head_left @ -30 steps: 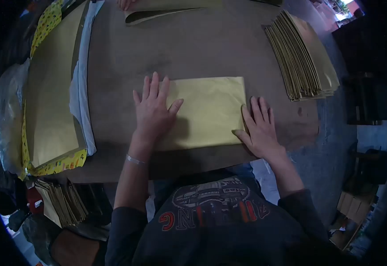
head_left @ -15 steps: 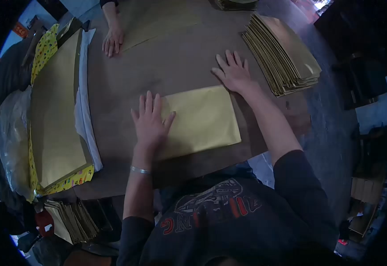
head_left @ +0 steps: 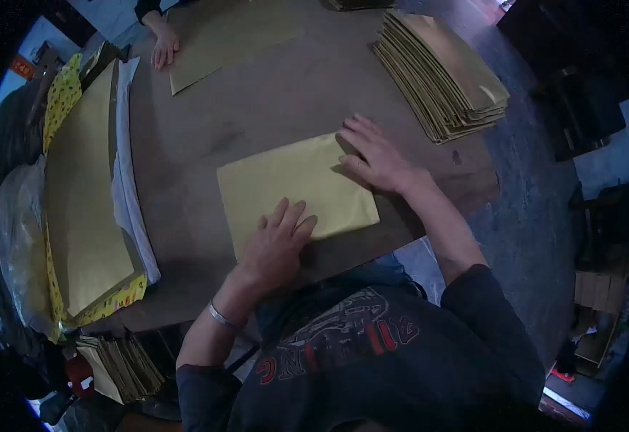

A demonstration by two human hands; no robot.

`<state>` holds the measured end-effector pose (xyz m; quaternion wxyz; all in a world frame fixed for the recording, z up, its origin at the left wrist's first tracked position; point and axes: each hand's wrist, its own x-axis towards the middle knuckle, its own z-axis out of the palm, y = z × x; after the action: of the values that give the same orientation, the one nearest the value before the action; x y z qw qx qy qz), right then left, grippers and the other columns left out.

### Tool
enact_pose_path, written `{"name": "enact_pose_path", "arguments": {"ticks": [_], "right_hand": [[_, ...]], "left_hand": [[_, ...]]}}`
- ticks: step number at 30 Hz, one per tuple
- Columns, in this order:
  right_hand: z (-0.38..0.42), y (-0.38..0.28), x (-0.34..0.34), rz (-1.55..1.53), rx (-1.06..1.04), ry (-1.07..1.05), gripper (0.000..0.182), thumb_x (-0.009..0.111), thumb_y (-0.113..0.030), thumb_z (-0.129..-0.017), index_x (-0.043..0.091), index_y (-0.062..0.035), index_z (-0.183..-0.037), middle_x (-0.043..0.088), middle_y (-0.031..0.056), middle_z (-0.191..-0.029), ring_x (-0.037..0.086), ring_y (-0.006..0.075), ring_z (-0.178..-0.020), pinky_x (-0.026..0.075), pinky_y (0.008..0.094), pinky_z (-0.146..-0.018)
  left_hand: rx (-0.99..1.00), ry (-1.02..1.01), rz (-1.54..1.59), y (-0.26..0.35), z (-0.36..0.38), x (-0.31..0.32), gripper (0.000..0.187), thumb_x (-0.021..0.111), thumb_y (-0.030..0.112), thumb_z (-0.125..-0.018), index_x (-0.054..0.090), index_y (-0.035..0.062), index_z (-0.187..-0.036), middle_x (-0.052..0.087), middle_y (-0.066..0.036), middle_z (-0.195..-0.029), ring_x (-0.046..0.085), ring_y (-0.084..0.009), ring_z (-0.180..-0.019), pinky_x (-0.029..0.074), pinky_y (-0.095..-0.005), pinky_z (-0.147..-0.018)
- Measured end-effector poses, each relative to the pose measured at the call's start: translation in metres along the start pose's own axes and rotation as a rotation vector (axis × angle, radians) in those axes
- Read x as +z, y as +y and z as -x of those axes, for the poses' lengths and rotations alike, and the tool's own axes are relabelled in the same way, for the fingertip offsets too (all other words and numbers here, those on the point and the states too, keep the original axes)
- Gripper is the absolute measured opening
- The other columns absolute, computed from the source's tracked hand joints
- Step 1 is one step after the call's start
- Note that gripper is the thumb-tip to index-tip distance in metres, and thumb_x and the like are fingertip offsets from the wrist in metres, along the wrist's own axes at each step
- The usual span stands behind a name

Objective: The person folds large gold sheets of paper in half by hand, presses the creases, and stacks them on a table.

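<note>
Centrally, folded yellow paper sheet (head_left: pixel 293 189) on brown table (head_left: pixel 271 101); left hand (head_left: pixel 277 245) flat on near edge, right hand (head_left: pixel 376 157) on far corner, fingers spread, gripping nothing.

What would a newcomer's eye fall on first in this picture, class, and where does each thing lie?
First, the yellow folded sheet in the middle of the brown table, with the left hand flat on its near edge and the right hand on its far right corner. Next, the tall stack of folded sheets at the table's far right, and another person's hand on a brown sheet at the far side.
</note>
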<state>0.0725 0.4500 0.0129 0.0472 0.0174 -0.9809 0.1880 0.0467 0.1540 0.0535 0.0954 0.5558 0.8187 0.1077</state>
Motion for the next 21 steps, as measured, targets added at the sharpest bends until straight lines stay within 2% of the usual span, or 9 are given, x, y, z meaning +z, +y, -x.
{"name": "enact_pose_path", "arguments": {"ticks": [2,5,6,9,10,13,16,18,21], "right_hand": [[0.023,-0.034,-0.021,0.022,-0.111,-0.142,0.075,0.049,-0.061,-0.092,0.044,-0.0055,-0.143,0.036,0.0189,-0.151,0.025,0.0340,-0.145,0.019,0.0550,-0.117],[0.042,-0.057,-0.034,0.007,-0.326,-0.286,0.077,0.056,-0.061,-0.087,0.047,-0.0042,-0.138,0.045,0.0184,-0.143,0.035,0.0354,-0.139,0.027,0.0542,-0.112],[0.050,-0.058,-0.029,0.057,-0.394,-0.105,0.063,0.062,-0.050,-0.087,0.054,-0.0043,-0.129,0.054,0.0163,-0.131,0.043,0.0337,-0.132,0.033,0.0515,-0.107],[0.053,-0.057,-0.030,0.138,-0.413,-0.065,0.045,0.063,-0.033,-0.087,0.060,-0.0059,-0.122,0.060,0.0136,-0.123,0.049,0.0305,-0.126,0.039,0.0505,-0.100],[0.053,-0.059,-0.033,0.129,-0.439,0.062,0.029,0.062,-0.021,-0.085,0.063,-0.0079,-0.110,0.063,0.0092,-0.111,0.054,0.0271,-0.118,0.043,0.0497,-0.093],[0.050,-0.051,-0.059,0.133,-0.425,0.053,0.019,0.060,-0.020,-0.085,0.062,-0.0087,-0.100,0.064,0.0089,-0.100,0.059,0.0275,-0.107,0.045,0.0487,-0.090],[0.043,-0.048,-0.101,0.197,-0.346,-0.048,0.023,0.063,-0.015,-0.083,0.066,-0.0087,-0.105,0.068,0.0093,-0.103,0.062,0.0274,-0.110,0.047,0.0443,-0.097],[0.033,-0.040,-0.127,0.174,-0.350,-0.028,0.024,0.062,-0.010,-0.082,0.066,-0.0086,-0.105,0.069,0.0114,-0.098,0.065,0.0293,-0.103,0.052,0.0392,-0.089],[0.015,-0.022,-0.169,0.235,-0.206,0.361,0.019,0.061,-0.012,-0.083,0.064,-0.0110,-0.101,0.066,0.0128,-0.085,0.066,0.0328,-0.084,0.053,0.0427,-0.072]], "left_hand": [[0.003,0.029,-0.028,-0.001,-0.003,0.009,0.042,0.054,0.010,-0.086,0.053,0.0063,-0.128,0.047,-0.019,-0.138,0.045,-0.0408,-0.129,0.045,-0.0502,-0.097],[-0.014,0.133,-0.014,-0.010,-0.006,0.021,0.036,0.053,0.008,-0.086,0.056,0.0054,-0.122,0.053,-0.019,-0.130,0.050,-0.0396,-0.124,0.049,-0.0446,-0.093],[-0.038,0.205,0.032,-0.012,-0.008,0.017,0.033,0.053,0.007,-0.085,0.058,0.0049,-0.118,0.056,-0.019,-0.126,0.054,-0.0381,-0.120,0.051,-0.0417,-0.090],[-0.096,0.186,0.098,-0.008,-0.007,-0.009,0.029,0.055,0.007,-0.083,0.059,0.0073,-0.112,0.063,-0.016,-0.113,0.062,-0.0340,-0.104,0.053,-0.0391,-0.083],[-0.086,0.191,0.094,-0.007,-0.005,-0.024,0.029,0.055,0.007,-0.083,0.059,0.0073,-0.112,0.063,-0.016,-0.113,0.062,-0.0340,-0.104,0.053,-0.0391,-0.083],[-0.088,0.184,0.008,-0.018,0.011,-0.060,0.024,0.057,0.008,-0.082,0.062,0.0106,-0.105,0.065,-0.013,-0.102,0.064,-0.0325,-0.091,0.052,-0.0424,-0.076],[-0.163,0.210,-0.136,-0.050,0.036,-0.073,0.013,0.059,0.011,-0.083,0.064,0.0111,-0.094,0.065,-0.012,-0.089,0.063,-0.0338,-0.083,0.051,-0.0429,-0.072],[-0.375,0.109,-0.272,-0.078,0.055,-0.074,0.011,0.059,0.015,-0.088,0.066,0.0066,-0.090,0.065,-0.015,-0.084,0.064,-0.0358,-0.082,0.050,-0.0435,-0.073],[-0.569,0.401,0.005,-0.113,0.074,-0.065,0.018,0.059,0.019,-0.092,0.068,0.0029,-0.095,0.067,-0.018,-0.088,0.065,-0.0370,-0.085,0.051,-0.0427,-0.075]]}}
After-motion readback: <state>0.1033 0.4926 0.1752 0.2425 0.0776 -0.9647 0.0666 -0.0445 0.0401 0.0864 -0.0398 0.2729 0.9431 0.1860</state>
